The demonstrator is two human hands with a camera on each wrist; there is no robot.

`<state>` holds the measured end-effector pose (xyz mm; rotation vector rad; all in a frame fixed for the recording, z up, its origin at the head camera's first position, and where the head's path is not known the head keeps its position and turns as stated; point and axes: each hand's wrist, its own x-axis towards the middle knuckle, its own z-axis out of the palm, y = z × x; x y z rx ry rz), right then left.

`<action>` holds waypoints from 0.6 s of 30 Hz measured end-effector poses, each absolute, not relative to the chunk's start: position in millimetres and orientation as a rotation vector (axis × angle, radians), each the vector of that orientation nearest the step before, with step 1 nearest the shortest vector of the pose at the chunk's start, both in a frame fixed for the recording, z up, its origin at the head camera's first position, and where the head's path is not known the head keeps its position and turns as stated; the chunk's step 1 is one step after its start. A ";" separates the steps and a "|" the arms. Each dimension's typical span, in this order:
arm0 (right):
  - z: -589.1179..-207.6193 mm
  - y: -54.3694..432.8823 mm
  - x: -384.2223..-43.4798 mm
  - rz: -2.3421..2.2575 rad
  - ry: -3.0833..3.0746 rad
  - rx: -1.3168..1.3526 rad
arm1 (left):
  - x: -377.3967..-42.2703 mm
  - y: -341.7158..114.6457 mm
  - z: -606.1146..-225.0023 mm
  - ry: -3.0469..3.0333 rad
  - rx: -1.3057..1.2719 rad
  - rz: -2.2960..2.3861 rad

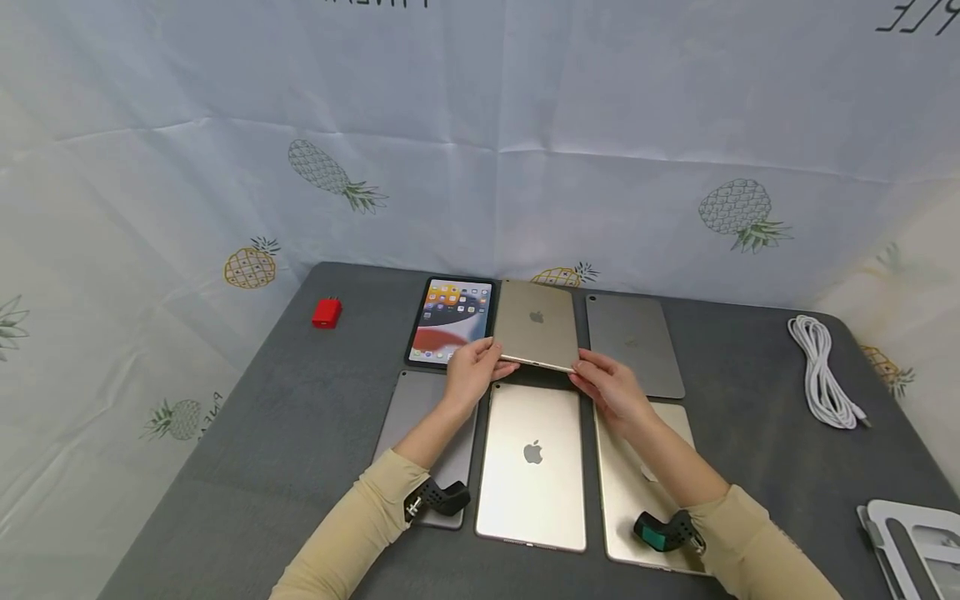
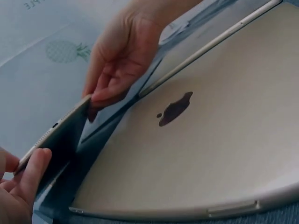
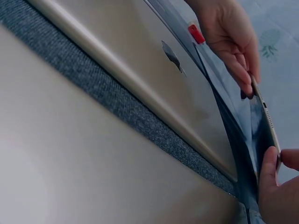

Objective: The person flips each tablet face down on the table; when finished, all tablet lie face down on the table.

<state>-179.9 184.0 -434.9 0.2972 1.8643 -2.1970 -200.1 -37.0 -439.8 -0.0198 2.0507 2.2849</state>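
A gold tablet [image 1: 536, 325], logo side up, has its near edge raised off the table and tilted. My left hand [image 1: 474, 372] pinches its near left corner; my right hand [image 1: 611, 385] pinches the near right corner. In the left wrist view the thumb and fingers of my left hand [image 2: 23, 182] grip the thin edge. From the right wrist view, my right hand [image 3: 280, 186] holds the opposite corner. Just in front lies another gold tablet [image 1: 532, 492], back up. To the left is a tablet with its screen lit [image 1: 450, 321], and to the right a grey tablet [image 1: 633, 346].
Under my left forearm lies a grey tablet [image 1: 405, 412], under my right a gold one [image 1: 626, 500]. A red charger plug [image 1: 327, 313] sits at far left. A coiled white cable [image 1: 821, 375] and a white stand [image 1: 918, 537] are at right. A pineapple-print curtain [image 1: 480, 208] hangs behind the table.
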 end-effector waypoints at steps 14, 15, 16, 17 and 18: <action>-437.4 192.2 -181.0 -1.971 2.130 0.187 | -204.6 -48.9 -442.2 2.586 0.182 1.550; -437.9 193.8 -181.6 -1.893 2.199 0.160 | -204.9 -49.2 -442.2 2.613 0.207 1.494; -438.4 195.3 -182.3 -1.816 2.263 0.130 | -205.0 -49.4 -442.1 2.627 0.216 1.453; -438.7 196.6 -183.0 -1.737 2.328 0.098 | -205.2 -49.6 -442.3 2.637 0.227 1.428; -438.9 197.7 -183.8 -1.670 2.386 0.065 | -205.3 -49.7 -442.5 2.644 0.238 1.411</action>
